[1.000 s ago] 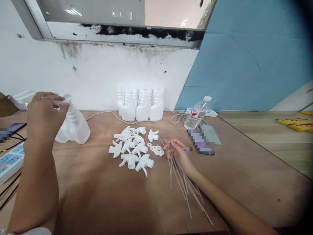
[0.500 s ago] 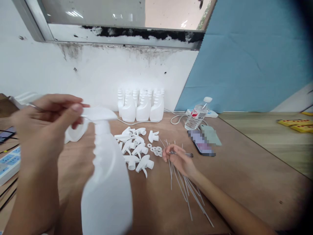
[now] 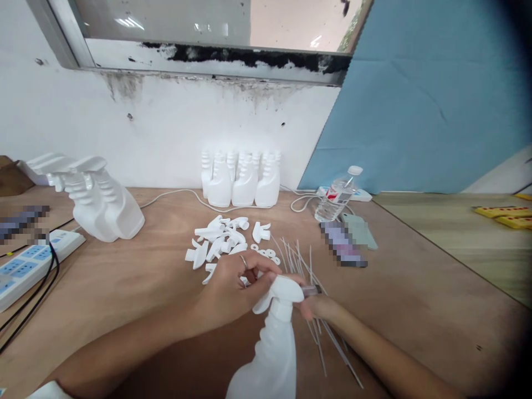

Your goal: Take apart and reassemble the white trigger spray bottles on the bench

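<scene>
A white spray bottle (image 3: 270, 354) with a trigger sprayer head (image 3: 286, 289) stands close in front of me, its base cut off by the lower edge. My left hand (image 3: 236, 282) pinches the nozzle end of the head between thumb and fingers. Behind the bottle neck, my right hand (image 3: 313, 306) is closed around a slim, dark-ended metallic tool (image 3: 311, 290); its exact kind is unclear. The head partly hides my right fingers. Loose white trigger heads (image 3: 216, 235) and small white washers (image 3: 270, 254) lie beyond my hands. Thin white tubes (image 3: 322, 324) spread out beneath my right hand.
Several headless white bottles (image 3: 245, 183) stand by the wall. At left are bottles with heads (image 3: 108, 205) and a power strip (image 3: 39, 263) with black cables. A water bottle (image 3: 334, 199) and a phone (image 3: 341, 244) are at right.
The spray bottle has moved right and down, with my left hand still on its head. My right hand has come closer to the bottle, keeping the tool. Bottles at left are now uncovered.
</scene>
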### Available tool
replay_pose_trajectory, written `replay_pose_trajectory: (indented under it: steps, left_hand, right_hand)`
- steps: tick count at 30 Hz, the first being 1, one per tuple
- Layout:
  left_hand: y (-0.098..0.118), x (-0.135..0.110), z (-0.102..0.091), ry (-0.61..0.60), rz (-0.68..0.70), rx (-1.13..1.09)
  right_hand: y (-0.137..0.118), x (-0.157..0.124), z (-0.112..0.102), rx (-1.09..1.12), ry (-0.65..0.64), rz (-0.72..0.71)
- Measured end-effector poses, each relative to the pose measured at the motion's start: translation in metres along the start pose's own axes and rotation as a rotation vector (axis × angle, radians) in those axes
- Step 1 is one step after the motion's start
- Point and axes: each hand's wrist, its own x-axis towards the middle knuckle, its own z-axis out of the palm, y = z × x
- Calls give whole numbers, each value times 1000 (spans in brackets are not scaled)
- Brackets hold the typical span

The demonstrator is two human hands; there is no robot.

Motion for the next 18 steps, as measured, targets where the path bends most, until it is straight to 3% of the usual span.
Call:
replay_pose_trajectory:
  steps: [3,5,11,15,18]
  left_hand:
    - [-5,0,4,-43,3,11]
    - [-6,2,4,-54,-16,-17]
    - [-10,4,-2,-73,-129,-62]
    - [-9,5,-9,-241,-258,97]
    - [-4,6,-12,-345,-313,247]
  right_hand:
    - [-3,-4,0,3,-148,81]
    - [-3,-6,0,45,-176,133]
    - [-12,8,-1,297,115,193]
    - [-23,21,-7,352,382,14]
    - [-23,24,-11,337,438,-62]
